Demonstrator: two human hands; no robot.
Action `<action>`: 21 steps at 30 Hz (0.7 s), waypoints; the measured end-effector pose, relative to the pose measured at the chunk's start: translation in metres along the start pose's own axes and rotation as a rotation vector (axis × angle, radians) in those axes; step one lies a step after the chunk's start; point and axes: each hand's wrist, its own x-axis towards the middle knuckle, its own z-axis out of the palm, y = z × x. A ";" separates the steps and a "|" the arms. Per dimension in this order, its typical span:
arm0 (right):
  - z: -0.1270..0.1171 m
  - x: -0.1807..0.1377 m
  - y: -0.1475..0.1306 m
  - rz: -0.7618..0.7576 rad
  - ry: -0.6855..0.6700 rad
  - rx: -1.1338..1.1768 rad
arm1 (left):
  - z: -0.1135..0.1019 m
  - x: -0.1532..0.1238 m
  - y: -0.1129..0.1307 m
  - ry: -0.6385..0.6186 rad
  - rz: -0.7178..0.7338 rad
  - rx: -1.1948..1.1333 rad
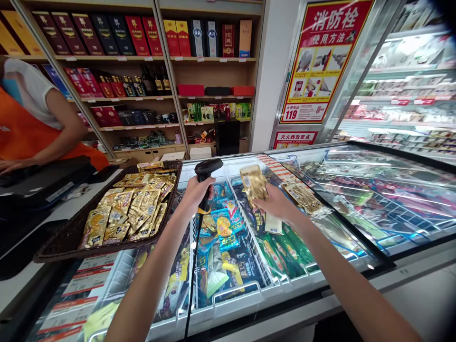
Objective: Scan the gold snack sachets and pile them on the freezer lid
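My left hand [198,194] is wrapped round the handle of a black barcode scanner [208,166], held upright over the freezer. Its black cable [194,275] hangs down toward the front edge. In my right hand [276,203] is a shiny gold snack packet [252,181], raised to the right of the scanner and apart from it. Left of my left arm, a dark brown wicker tray [53,251] carries many similar gold packets [142,204]. More gold packets [302,197] lie on the freezer's glass, beyond my right hand.
Below my hands, the chest freezer [249,316] has white wire dividers and colourful ice cream packs [224,225]. A person in an orange apron [32,128] stands at the counter on the left. Shelves with boxed bottles [138,35] line the back wall; a refrigerated display [409,90] stands right.
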 end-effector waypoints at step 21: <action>0.006 0.141 -0.021 -0.102 0.162 0.044 | 0.003 -0.009 0.005 -0.004 0.075 0.126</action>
